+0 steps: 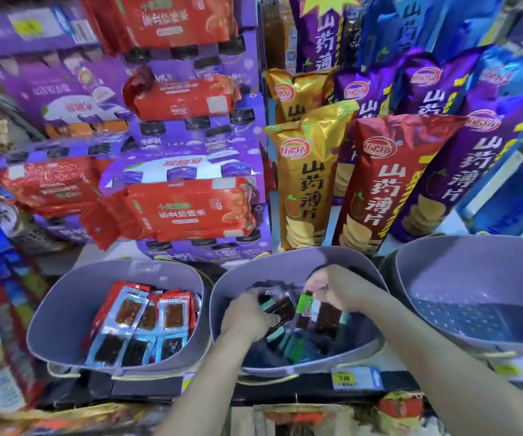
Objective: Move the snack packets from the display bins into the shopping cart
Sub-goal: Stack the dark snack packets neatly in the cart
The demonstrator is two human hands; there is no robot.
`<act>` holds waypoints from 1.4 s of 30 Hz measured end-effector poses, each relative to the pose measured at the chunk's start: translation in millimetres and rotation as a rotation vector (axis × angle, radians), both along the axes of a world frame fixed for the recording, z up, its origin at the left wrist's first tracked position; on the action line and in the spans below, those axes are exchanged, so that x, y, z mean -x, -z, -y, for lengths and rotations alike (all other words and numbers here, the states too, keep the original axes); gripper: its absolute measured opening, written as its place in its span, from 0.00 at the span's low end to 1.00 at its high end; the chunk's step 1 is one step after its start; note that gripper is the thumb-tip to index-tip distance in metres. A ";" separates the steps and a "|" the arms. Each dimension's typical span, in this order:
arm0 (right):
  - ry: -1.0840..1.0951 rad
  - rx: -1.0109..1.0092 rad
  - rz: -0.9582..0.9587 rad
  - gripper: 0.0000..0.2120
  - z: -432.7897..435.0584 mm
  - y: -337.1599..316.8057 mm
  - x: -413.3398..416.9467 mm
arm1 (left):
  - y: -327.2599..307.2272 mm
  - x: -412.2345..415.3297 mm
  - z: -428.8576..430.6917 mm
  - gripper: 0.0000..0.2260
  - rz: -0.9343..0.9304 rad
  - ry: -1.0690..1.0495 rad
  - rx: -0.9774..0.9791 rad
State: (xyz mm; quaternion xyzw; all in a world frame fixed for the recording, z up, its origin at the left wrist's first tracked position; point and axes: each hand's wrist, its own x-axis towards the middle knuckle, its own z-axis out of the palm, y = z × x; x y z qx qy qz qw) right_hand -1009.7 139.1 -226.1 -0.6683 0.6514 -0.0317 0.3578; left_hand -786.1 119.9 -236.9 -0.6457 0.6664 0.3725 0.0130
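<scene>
Grip matters: left hand (247, 316) is curled round dark snack packets (280, 305) in the middle grey oval plastic bin (285, 265); right hand (335, 286), at two o'clock, pinches more. Bunch them squarely before lifting.

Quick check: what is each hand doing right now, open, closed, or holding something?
The left hand grips dark snack packets in the middle bin.
The right hand pinches a green-labelled packet.
</scene>
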 end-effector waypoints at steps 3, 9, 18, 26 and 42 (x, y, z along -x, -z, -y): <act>0.011 -0.033 -0.018 0.14 -0.2 -3.0 -5.6 | -0.5 3.3 -0.2 0.31 0.116 0.074 0.028; 0.030 -0.017 -0.105 0.13 -6.7 -1.7 -5.0 | -4.0 5.6 -4.9 0.38 0.252 0.160 0.114; -0.029 0.186 -0.349 0.15 -22.0 -13.8 -16.2 | -39.2 -2.4 -25.6 0.31 0.419 0.341 0.490; -0.035 0.446 -0.496 0.29 -52.0 -46.6 -70.2 | -77.2 -61.4 -62.7 0.29 0.512 0.147 0.562; -0.308 0.633 -0.351 0.27 -152.8 -43.6 -318.4 | -77.7 -317.3 -266.1 0.29 0.613 -0.399 0.394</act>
